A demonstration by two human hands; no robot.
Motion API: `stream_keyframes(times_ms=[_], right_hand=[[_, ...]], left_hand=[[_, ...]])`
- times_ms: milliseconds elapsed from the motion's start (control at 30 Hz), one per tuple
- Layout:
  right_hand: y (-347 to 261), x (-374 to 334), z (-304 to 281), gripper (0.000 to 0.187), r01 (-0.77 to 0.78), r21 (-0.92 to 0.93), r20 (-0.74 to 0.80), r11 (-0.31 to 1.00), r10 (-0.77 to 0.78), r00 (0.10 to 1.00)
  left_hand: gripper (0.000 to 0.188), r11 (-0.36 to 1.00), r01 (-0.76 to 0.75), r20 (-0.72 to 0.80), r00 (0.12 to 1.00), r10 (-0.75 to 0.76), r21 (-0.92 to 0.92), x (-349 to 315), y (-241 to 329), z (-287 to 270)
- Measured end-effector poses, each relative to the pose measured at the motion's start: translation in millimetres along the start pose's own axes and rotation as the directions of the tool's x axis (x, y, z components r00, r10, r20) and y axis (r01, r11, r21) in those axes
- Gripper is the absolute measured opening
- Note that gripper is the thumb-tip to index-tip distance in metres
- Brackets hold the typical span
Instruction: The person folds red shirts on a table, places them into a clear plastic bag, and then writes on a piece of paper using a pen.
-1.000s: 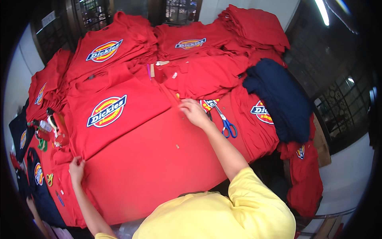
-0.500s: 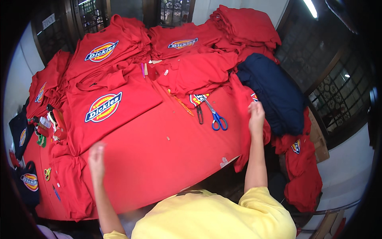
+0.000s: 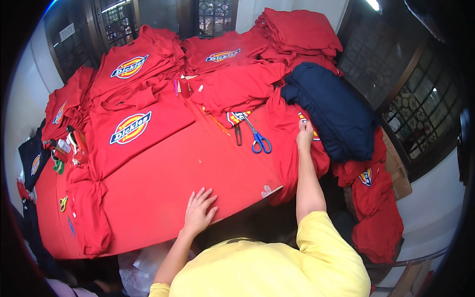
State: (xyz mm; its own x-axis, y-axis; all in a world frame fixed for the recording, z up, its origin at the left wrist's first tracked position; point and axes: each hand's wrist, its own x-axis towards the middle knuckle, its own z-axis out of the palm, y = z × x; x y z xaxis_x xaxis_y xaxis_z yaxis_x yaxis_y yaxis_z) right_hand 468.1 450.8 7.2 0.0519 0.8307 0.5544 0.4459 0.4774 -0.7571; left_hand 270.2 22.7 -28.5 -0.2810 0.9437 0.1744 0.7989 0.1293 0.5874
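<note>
My left hand lies open with spread fingers on the red tabletop, close to its near edge. On the right, my right hand is closed on a rumpled red T-shirt, beside its printed emblem. Part of that shirt lies on the table, and its lower part hangs over the edge. Just left of it are blue-handled scissors with their blades pointing away from me. A dark slim tool sits next to them. To the left, a red T-shirt with an emblem is laid out flat.
A navy cloth bundle rests right of my right hand. Stacked red shirts stand at the back. Small bottles and yellow-handled scissors are at the left. More red shirts hang low at the right, by a cardboard box.
My left hand has moved right, from above the table's left part down onto its near edge. My right hand has closed on the red T-shirt. The view has shifted slightly.
</note>
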Motion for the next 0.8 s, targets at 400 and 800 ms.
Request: stream_keyframes(times_ms=[400,800], right_hand=[[-175,-155,-154,0.021,0.337,0.480,0.579,0.810,-0.582,0.571],[-163,-143,-181,0.012,0.111,0.499,0.594,0.859,-0.433,0.678]], left_hand=[[0.082,-0.041,0.407,0.409,0.905,-0.115,-0.912,67,88,7],[0.024,0.611,-0.202,-0.237,0.971,0.024,-0.765,178,172,52]])
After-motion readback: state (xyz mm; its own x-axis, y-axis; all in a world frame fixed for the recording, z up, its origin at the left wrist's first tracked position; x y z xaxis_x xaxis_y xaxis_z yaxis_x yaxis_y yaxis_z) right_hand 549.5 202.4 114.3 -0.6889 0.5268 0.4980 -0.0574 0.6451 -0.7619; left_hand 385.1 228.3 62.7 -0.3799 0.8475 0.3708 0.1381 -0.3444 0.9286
